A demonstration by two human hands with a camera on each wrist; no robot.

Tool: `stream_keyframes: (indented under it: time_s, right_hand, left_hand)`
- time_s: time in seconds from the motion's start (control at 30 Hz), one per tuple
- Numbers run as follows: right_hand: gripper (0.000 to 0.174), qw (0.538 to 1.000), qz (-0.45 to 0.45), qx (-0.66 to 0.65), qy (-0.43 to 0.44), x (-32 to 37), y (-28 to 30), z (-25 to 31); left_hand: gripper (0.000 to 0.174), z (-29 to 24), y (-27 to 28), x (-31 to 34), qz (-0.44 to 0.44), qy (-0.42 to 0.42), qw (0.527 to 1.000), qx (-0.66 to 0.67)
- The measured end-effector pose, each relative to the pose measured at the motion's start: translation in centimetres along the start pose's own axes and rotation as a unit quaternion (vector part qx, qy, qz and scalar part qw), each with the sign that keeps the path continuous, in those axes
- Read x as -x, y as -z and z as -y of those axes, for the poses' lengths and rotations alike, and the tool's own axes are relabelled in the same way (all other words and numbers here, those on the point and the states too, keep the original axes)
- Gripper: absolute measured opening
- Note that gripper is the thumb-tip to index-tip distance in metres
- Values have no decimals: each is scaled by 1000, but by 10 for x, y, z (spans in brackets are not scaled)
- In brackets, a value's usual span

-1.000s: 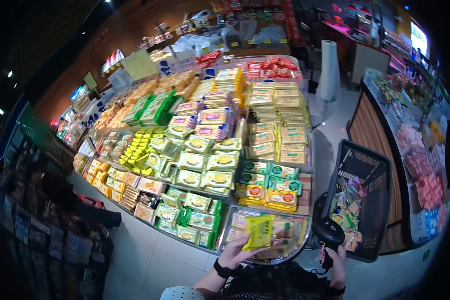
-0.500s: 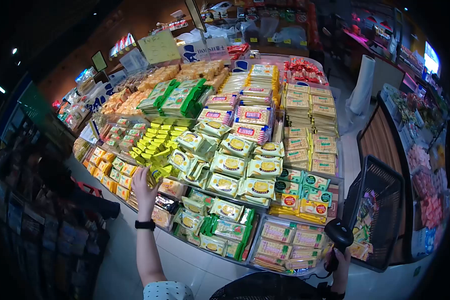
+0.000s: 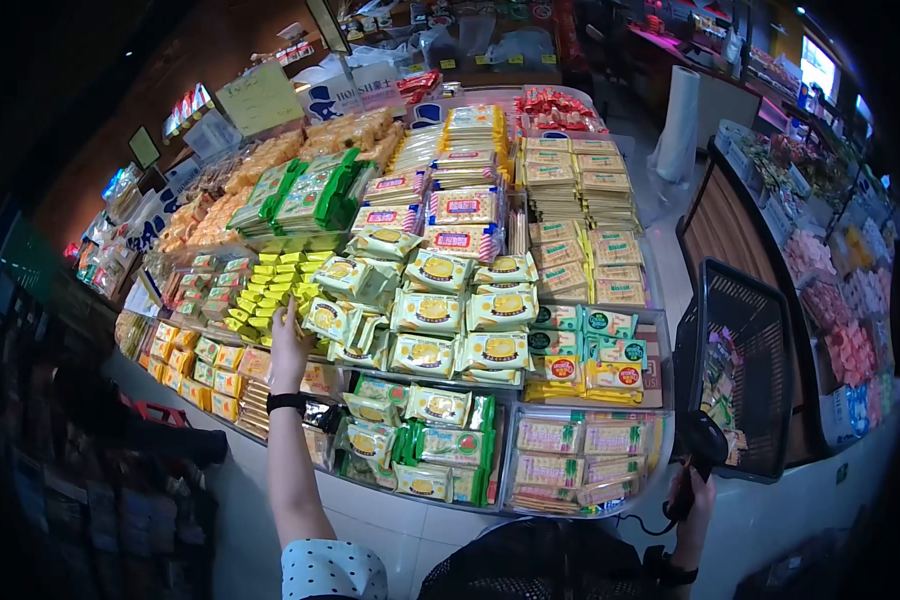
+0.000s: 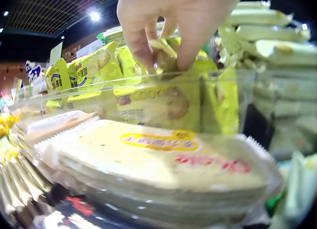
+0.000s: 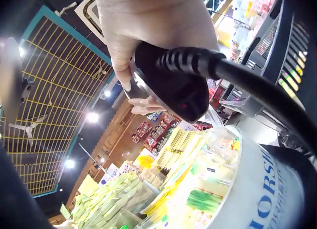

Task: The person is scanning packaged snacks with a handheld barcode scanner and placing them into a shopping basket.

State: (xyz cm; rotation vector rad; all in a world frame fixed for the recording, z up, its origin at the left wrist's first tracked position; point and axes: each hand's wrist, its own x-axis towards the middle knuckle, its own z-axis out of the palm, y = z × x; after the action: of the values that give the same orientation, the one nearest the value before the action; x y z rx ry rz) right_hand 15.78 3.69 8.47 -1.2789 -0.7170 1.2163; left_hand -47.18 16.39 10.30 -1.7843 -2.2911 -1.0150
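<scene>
My left hand reaches into the bin of bright yellow cookie packets, left of the middle of the display. Seen from the left wrist, its thumb and fingers pinch the top of a yellow cookie packet just behind the bin's clear plastic wall. More yellow packets stand around it. A pack of pale layered biscuits lies in front of that wall. At the front right my right hand grips the handle of a black barcode scanner, whose cable trails from the handle's end.
A black shopping basket with several packets stands to the right, beside a wood-sided counter. Pale green-and-yellow packets are heaped right of the yellow ones. Cracker packs fill the front corner bin. A dark rack stands at left.
My left hand has gone from beside the scanner, where it held a yellow cookie packet, leftward to the bin of yellow packets. My right hand keeps its grip on the scanner.
</scene>
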Motion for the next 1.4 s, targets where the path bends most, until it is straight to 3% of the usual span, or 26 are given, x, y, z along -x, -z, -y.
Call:
stream_keyframes:
  time_s: [0.13, 0.2, 0.23, 0.27, 0.33, 0.43, 0.47, 0.53, 0.57, 0.6, 0.63, 0.67, 0.73, 0.8, 0.87, 0.9, 0.93, 0.97, 1.03, 1.1, 1.13, 1.2, 1.27, 1.33, 1.37, 1.4]
  right_hand:
    - [20, 999, -37, 8, -24, -6, -16, 3]
    - [18, 998, 9, 49, -39, -21, 8, -6]
    - [19, 995, 67, 65, -30, -29, -6, -1]
    - [18, 998, 49, 31, -35, -27, 9, -7]
    - [15, 993, 97, 61, -2, -40, 14, -11]
    - [14, 997, 44, 44, -33, -42, 38, 3]
    - [14, 998, 19, 45, -39, -44, 49, 12]
    - [15, 999, -10, 31, -11, -57, 93, 9]
    - [16, 998, -45, 32, 9, -60, 96, 11]
    - [17, 996, -82, 31, 28, -64, 103, 13]
    - [20, 988, -143, 54, 16, -72, 125, 20]
    - [22, 986, -145, 59, 53, -79, 143, 13]
    - [22, 968, -244, 28, 40, -92, 179, 28]
    - [24, 969, -243, 20, 46, -104, 203, 28]
    - [24, 969, -248, 16, -2, -119, 236, 17]
    - [25, 970, -241, 21, -37, -121, 242, 20]
    - [25, 980, -198, 4, -11, -116, 241, 15]
    - [25, 983, -185, 8, -14, -116, 244, 16]
    - [25, 985, -168, 21, -43, -120, 257, 5]
    - [23, 987, -153, 5, -43, -121, 258, 9]
    - [22, 989, -140, -13, -38, -122, 261, 9]
    - [24, 991, -118, -40, -47, -124, 268, 8]
    - [28, 990, -98, -76, -66, -128, 277, 9]
    - [32, 991, -79, -74, -79, -132, 291, 8]
    - [33, 989, -64, -97, -93, -133, 293, 10]
    - [33, 986, -50, -120, -107, -134, 296, 12]
  left_hand:
    - [82, 4, 6, 8, 43, -51, 997, 36]
    - [77, -13, -10, 18, 13, -96, 995, -2]
    - [76, -11, 3, 39, -13, 69, 980, 188]
    - [74, -18, -17, 31, -7, -5, 992, 127]
    - [69, 3, -13, 55, -128, 57, 981, 132]
    - [53, -34, -32, 72, -204, 55, 954, 214]
    - [48, -48, -36, 78, -248, 55, 942, 221]
    - [43, -152, -33, 95, -351, 121, 921, 120]
    - [39, -178, -29, 98, -354, 112, 928, 35]
    - [39, -182, -30, 94, -353, 109, 929, 35]
    - [38, -190, -33, 93, -377, 62, 920, 85]
    - [37, -204, -39, 92, -399, 14, 907, 134]
    - [34, -293, -56, 96, -394, -58, 897, 194]
    - [33, -354, -70, 105, -358, -99, 896, 243]
    - [33, -410, -103, 121, -235, -163, 911, 296]
    - [30, -452, -121, 135, -169, -163, 907, 350]
    - [30, -493, -140, 148, 23, -269, 946, 181]
    - [32, -510, -144, 154, 49, -218, 936, 273]
    - [34, -552, -183, 166, 290, -280, 868, 289]
    - [27, -591, -230, 184, 455, -311, 780, 297]
    - [32, -605, -256, 196, 472, -385, 754, 247]
    - [43, -625, -307, 216, 561, -489, 652, 145]
    - [50, -649, -344, 235, 656, -472, 589, 0]
    - [56, -661, -368, 244, 659, -473, 584, -13]
    - [59, -663, -386, 242, 715, -445, 536, 56]
    - [59, -657, -405, 248, 718, -445, 533, 54]
